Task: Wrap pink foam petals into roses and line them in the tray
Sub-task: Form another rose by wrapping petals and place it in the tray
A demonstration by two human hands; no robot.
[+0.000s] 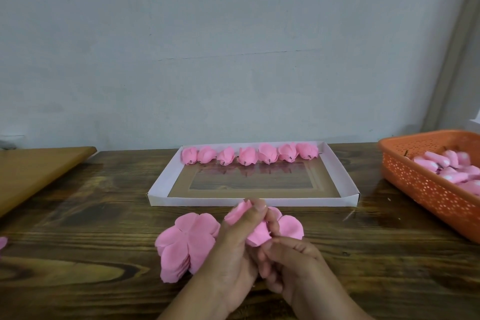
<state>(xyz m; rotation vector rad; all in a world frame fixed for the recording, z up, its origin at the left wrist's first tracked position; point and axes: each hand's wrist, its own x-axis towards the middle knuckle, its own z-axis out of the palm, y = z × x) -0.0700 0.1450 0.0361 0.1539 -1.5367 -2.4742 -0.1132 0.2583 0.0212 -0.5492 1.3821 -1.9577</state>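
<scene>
— How is the petal (255,234) held?
— It is pinched between the left hand (233,249) and right hand (291,260), pointing up and away toward the tray (161,184).

— What is seen around the grip?
— A petal stack (185,241) lies just left; seven roses (249,154) are lined beyond; a basket (426,184) is set far right on the table (104,215).

Two bare forearms rise from the bottom edge of the view, on the near side of the white tray (253,201). The left hand (233,260) and the right hand (293,265) are both uncovered: no sleeve shows at either wrist. The fingernails are short and plain, the clearest being one on the left hand nearest the tray. The knuckles and finger creases of the right hand show plainly.
</scene>
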